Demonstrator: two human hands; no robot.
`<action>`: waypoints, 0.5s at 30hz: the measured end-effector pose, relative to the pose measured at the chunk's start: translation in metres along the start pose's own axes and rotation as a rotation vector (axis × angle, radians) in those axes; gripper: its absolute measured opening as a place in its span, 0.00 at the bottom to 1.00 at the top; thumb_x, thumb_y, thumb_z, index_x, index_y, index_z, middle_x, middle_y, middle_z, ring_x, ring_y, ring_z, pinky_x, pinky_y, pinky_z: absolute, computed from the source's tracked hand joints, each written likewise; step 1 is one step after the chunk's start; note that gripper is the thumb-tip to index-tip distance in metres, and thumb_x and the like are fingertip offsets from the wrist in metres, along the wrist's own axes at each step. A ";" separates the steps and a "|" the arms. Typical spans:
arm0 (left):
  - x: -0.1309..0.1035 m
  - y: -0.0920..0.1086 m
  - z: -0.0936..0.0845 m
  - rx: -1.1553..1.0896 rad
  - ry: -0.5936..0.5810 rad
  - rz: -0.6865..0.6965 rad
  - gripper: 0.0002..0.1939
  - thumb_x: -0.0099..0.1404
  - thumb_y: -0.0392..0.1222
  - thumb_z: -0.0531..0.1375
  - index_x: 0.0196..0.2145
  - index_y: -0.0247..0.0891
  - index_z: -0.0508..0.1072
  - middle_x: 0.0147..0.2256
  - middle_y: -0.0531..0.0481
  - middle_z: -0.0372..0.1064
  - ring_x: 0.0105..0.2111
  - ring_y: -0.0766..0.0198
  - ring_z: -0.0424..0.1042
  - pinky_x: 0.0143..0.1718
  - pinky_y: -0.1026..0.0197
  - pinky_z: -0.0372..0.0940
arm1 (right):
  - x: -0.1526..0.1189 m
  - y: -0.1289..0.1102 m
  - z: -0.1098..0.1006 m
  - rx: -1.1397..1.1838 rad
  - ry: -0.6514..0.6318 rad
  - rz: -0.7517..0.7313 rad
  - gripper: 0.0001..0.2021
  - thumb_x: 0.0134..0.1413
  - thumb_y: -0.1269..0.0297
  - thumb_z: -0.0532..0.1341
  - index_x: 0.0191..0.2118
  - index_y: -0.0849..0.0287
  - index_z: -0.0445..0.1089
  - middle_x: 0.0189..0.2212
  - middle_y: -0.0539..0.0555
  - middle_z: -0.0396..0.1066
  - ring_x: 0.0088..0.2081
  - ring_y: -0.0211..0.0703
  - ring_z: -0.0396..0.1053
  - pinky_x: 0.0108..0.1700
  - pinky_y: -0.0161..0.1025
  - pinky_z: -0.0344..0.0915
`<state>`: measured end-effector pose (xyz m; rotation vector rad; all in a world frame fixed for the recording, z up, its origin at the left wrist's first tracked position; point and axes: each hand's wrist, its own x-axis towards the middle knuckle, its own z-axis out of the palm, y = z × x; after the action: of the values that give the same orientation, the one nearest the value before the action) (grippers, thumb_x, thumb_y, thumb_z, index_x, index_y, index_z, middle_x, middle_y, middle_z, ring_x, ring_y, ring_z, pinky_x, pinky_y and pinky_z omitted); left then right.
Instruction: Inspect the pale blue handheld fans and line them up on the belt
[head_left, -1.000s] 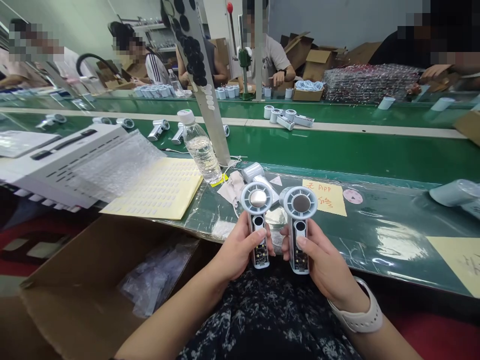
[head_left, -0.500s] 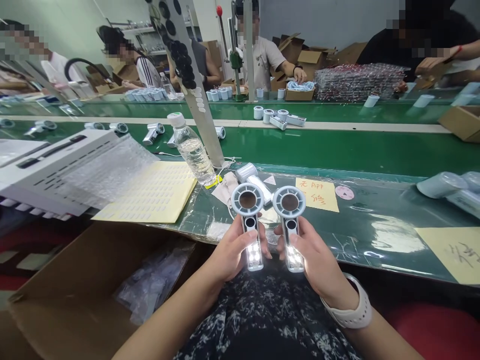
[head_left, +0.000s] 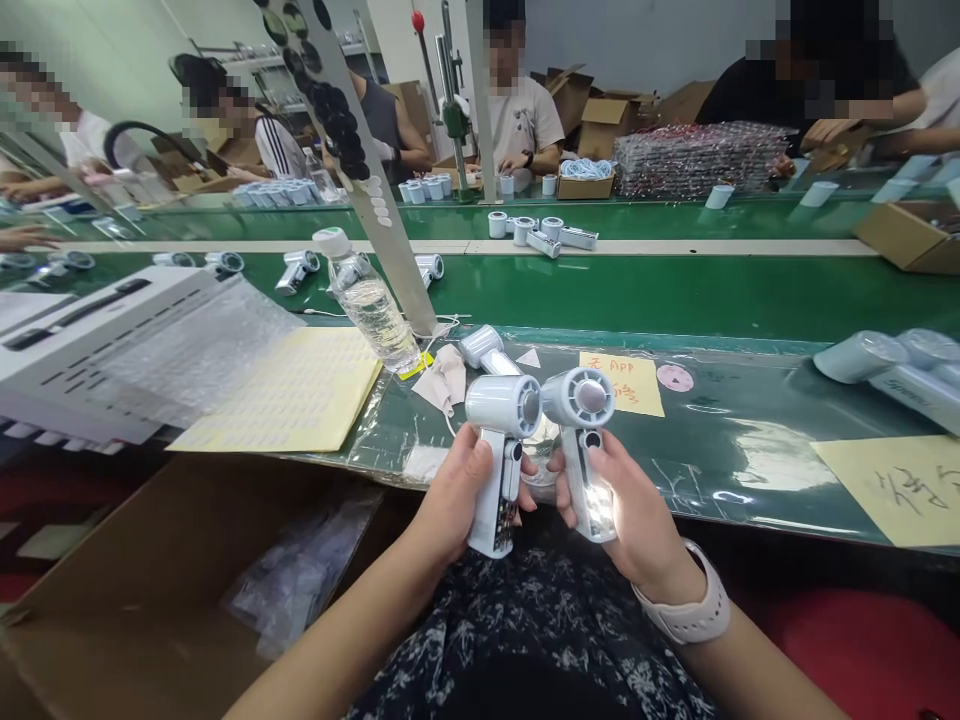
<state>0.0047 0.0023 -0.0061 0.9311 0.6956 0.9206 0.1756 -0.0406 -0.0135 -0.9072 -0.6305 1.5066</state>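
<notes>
My left hand (head_left: 457,490) is wrapped round the handle of a light blue handheld fan (head_left: 499,405), whose round head is turned toward the right. In my right hand (head_left: 637,500) is a second light blue fan (head_left: 579,400), its grille facing more toward me and its handle shining brightly. The two fan heads are side by side, nearly touching. Behind them on the green bench lies another fan (head_left: 484,345) next to a crumpled cloth (head_left: 442,378). A yellow note (head_left: 641,380) with red writing lies just beyond the right fan.
A water bottle (head_left: 375,310) stands by a slanted post (head_left: 390,235). Yellow label sheets (head_left: 300,400) and a white device (head_left: 97,350) are at the left, above an open carton (head_left: 150,560). More fans (head_left: 862,357) lie at the right. Several people work across the green belt (head_left: 637,290).
Both fans have been turned; the left one now shows its side, and the right one is slightly angled. The view has shifted a little, and the person across has drawn an arm back.
</notes>
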 end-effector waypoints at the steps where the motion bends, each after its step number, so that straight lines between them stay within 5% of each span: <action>1: 0.000 0.001 0.000 -0.011 0.008 -0.007 0.24 0.61 0.60 0.61 0.42 0.40 0.60 0.31 0.49 0.74 0.21 0.62 0.74 0.19 0.63 0.66 | 0.000 0.000 0.000 0.047 0.006 0.004 0.16 0.54 0.50 0.66 0.41 0.56 0.68 0.30 0.50 0.73 0.22 0.38 0.68 0.21 0.35 0.65; 4: 0.001 0.001 0.000 -0.040 -0.008 -0.036 0.20 0.62 0.57 0.60 0.38 0.41 0.58 0.32 0.48 0.76 0.23 0.59 0.76 0.19 0.63 0.67 | 0.001 0.000 -0.002 0.145 -0.040 0.072 0.18 0.55 0.45 0.63 0.36 0.58 0.70 0.28 0.52 0.74 0.21 0.38 0.69 0.21 0.35 0.67; 9: -0.004 0.002 -0.002 -0.034 -0.053 -0.030 0.20 0.62 0.53 0.62 0.42 0.42 0.57 0.36 0.48 0.77 0.29 0.57 0.79 0.26 0.61 0.71 | 0.000 0.002 -0.001 0.215 0.003 0.110 0.20 0.56 0.46 0.64 0.40 0.60 0.77 0.35 0.56 0.79 0.35 0.43 0.75 0.41 0.38 0.74; 15: -0.013 0.008 -0.002 -0.015 -0.153 0.026 0.19 0.65 0.53 0.61 0.44 0.43 0.58 0.40 0.47 0.78 0.33 0.54 0.80 0.28 0.59 0.73 | -0.008 0.000 0.002 0.211 -0.083 0.075 0.14 0.57 0.51 0.65 0.41 0.56 0.79 0.39 0.54 0.80 0.36 0.45 0.76 0.40 0.40 0.74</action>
<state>-0.0054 -0.0060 0.0016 0.9886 0.5468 0.8662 0.1738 -0.0479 -0.0109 -0.7163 -0.4908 1.6511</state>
